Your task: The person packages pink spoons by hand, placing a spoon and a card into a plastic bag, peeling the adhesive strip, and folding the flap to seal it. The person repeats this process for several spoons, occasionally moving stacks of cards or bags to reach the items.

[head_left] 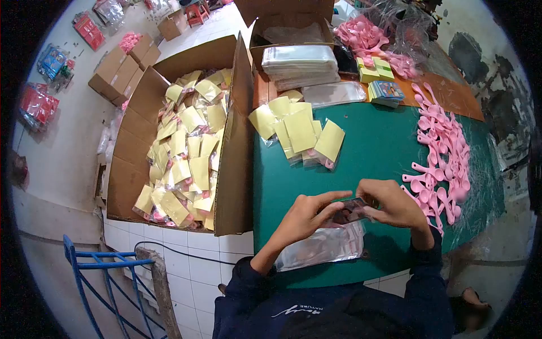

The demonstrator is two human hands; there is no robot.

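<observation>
Near the front edge of the green table (293,186), my left hand (310,216) and my right hand (389,204) meet around a small clear plastic packet (350,210) with something dark and reddish in it. The fingers of both hands pinch it from either side. Beneath them lies a stack of clear plastic bags (322,248). Beyond my hands rest several packed bags with yellow cards (302,129). Pink plastic spoons (440,158) are heaped along the right side of the table.
A large open cardboard box (130,152) full of yellow-carded packets stands left of the table. At the back are stacked clear bags (299,63), picture cards (386,91), yellow card bundles (375,70) and more pink spoons (361,34). A blue metal frame (107,265) stands lower left.
</observation>
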